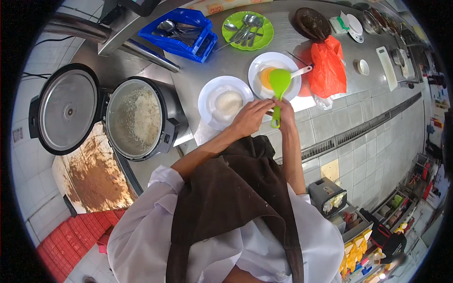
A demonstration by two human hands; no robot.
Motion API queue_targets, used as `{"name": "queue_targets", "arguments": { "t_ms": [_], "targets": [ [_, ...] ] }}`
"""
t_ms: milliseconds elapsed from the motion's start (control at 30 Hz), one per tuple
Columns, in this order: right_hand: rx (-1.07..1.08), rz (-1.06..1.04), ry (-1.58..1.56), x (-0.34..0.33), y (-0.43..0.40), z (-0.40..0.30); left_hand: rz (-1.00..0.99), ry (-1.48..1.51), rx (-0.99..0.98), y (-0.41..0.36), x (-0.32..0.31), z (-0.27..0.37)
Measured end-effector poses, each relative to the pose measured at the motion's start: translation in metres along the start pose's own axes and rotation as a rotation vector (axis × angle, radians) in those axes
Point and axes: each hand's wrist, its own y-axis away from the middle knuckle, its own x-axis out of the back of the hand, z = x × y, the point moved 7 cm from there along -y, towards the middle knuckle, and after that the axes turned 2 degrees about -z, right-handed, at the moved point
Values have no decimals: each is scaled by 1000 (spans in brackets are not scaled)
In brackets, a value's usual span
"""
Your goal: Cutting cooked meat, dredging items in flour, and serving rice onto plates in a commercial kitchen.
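Note:
My right hand (285, 111) holds a green rice paddle (279, 83) by its handle, with the blade up over a white plate (258, 67). On that plate are an orange-yellow round thing (266, 78), partly hidden by the blade, and a white-handled utensil (301, 71). My left hand (252, 115) touches the paddle's handle near my right fingers; whether it grips is unclear. Left of it, a second white plate (208, 95) bears a mound of white rice (229, 103). Further left stands a large rice cooker (161, 120), its lid (69, 109) raised, with cooked rice (145, 116) inside.
Beyond the plates are a blue cutlery bin (203, 39), a green plate (226, 30) of spoons and forks, a stone mortar (311, 24) and a red plastic bag (327, 69). A small white bowl (363, 67) stands farther right. A person (393, 244) is at the lower right.

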Motion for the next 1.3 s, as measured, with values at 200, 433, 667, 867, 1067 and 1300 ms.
{"name": "queue_targets", "arguments": {
  "t_ms": [200,433,667,867,1067,1300],
  "targets": [
    [208,274,764,51,-39,-53,459,-278,198,54,174,-6],
    [680,216,1540,33,-62,-70,1070,-1721,380,253,595,56],
    [683,355,1655,11,-69,-80,972,-869,792,332,746,-11],
    [980,110,1377,-106,-100,-70,792,-1235,850,335,743,12],
    [1084,-316,965,-261,-97,-82,630,-1283,357,262,536,120],
    [945,-405,1633,-386,-190,-49,418,-757,594,251,299,56]
  ]
}}
